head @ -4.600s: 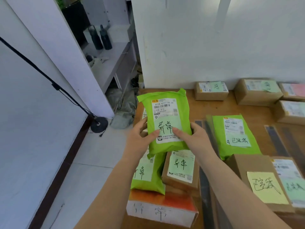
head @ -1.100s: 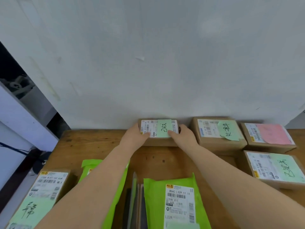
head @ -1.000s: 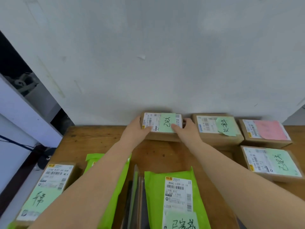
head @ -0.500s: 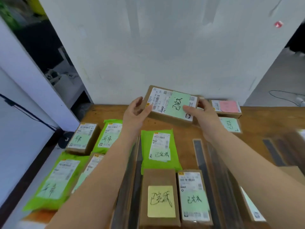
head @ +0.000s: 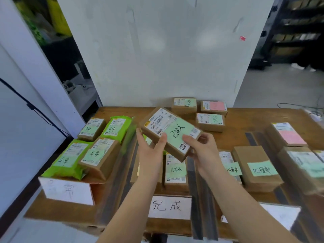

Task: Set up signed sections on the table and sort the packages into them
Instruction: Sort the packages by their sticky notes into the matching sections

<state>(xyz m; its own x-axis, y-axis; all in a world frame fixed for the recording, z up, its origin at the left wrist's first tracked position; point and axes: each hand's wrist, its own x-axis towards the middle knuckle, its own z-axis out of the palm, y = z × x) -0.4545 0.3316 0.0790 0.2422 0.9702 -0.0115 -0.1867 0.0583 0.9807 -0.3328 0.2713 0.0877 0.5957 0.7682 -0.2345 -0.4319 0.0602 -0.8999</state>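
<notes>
I hold a flat brown cardboard package (head: 171, 130) with a white shipping label and a green handwritten note, tilted above the middle section of the wooden table (head: 245, 139). My left hand (head: 151, 149) grips its near-left edge, thumb on top. My right hand (head: 203, 149) grips its near-right end. Below it lies another brown package with a green note (head: 175, 170), behind the white middle sign (head: 170, 206). A left sign (head: 67, 191) fronts green bags (head: 67, 158) and brown boxes (head: 98, 156).
Three brown boxes (head: 210, 120) stay at the table's far edge by the white wall. More boxes with green and pink notes (head: 256, 168) fill the right section, behind a third white sign (head: 284, 216). Dark tape strips (head: 196, 190) divide the sections. The floor drops off at left.
I lifted the brown package from the far edge by the wall and brought it back over the middle section, turning it askew. My view pulled back and down.
</notes>
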